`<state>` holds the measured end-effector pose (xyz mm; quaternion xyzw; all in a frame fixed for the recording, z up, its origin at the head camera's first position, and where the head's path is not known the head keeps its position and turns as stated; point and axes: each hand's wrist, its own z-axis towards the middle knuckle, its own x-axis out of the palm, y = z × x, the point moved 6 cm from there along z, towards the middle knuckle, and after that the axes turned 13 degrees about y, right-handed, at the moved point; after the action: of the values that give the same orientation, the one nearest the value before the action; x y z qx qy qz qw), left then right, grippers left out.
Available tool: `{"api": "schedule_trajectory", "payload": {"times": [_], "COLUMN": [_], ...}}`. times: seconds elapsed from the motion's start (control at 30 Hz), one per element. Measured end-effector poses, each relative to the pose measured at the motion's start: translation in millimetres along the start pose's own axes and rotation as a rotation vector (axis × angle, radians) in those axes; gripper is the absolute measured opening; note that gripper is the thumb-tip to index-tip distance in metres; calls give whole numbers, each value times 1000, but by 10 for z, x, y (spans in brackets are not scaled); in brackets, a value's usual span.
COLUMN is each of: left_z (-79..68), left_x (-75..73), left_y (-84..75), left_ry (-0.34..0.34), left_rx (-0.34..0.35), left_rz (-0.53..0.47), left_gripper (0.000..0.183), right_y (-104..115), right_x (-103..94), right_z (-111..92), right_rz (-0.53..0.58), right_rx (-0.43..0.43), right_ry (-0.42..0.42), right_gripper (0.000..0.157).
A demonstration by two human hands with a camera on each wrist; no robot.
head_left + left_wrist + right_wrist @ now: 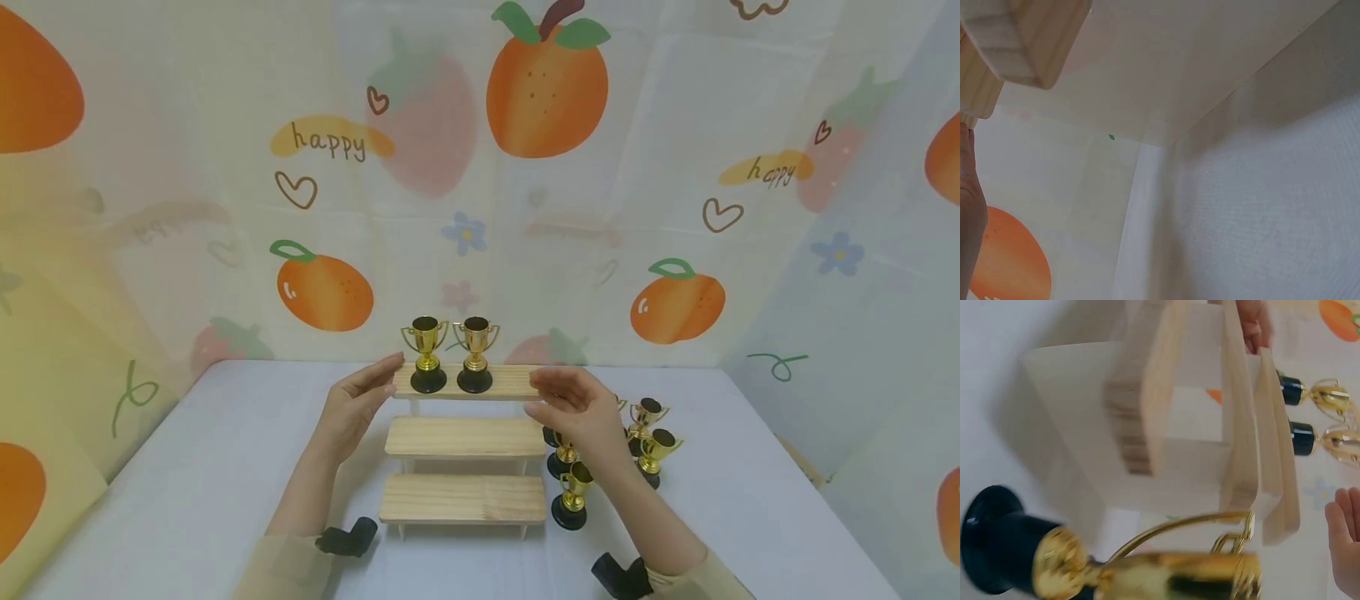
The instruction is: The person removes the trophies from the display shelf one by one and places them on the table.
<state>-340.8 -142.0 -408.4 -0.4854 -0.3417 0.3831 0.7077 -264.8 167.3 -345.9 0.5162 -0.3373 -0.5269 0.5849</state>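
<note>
A three-tier wooden display stand [465,437] stands on the white table. Two small gold trophy cups with black bases, a left one [427,354] and a right one [476,354], are upright on its top tier, left of the middle. My left hand [356,408] is at the left end of that tier, its fingers extended along the board's end. Beyond the right end is my right hand [581,408], holding nothing; the right wrist view shows its fingers [1342,515] apart from the board. The left wrist view catches only part of my left hand [971,206].
Several more trophies stand on the table right of the stand, including a front one [572,496] and one beyond my right forearm [657,457]; my right hand and arm partly hide the group. A fruit-printed cloth [525,225] hangs behind the table [225,467].
</note>
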Motion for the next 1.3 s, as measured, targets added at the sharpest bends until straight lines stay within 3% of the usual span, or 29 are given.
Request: {"api": "schedule_trajectory", "payload": {"times": [0.4,0.67,1.3], "left_z": [0,-2,7], "left_x": [-5,-15,-19], "left_y": [-3,-12,31], "left_ry": [10,10,17], "left_rx": [8,22,18], "left_rz": [-2,-11,-32], "left_gripper": [51,51,49], "right_y": [178,242,220], "right_x": [170,280,429], "right_z": [404,609,825], "right_rz": [78,133,107], "right_rx": [-20,-16,34], "right_ry": [-28,-3,19], "right_gripper": [47,49,44]}}
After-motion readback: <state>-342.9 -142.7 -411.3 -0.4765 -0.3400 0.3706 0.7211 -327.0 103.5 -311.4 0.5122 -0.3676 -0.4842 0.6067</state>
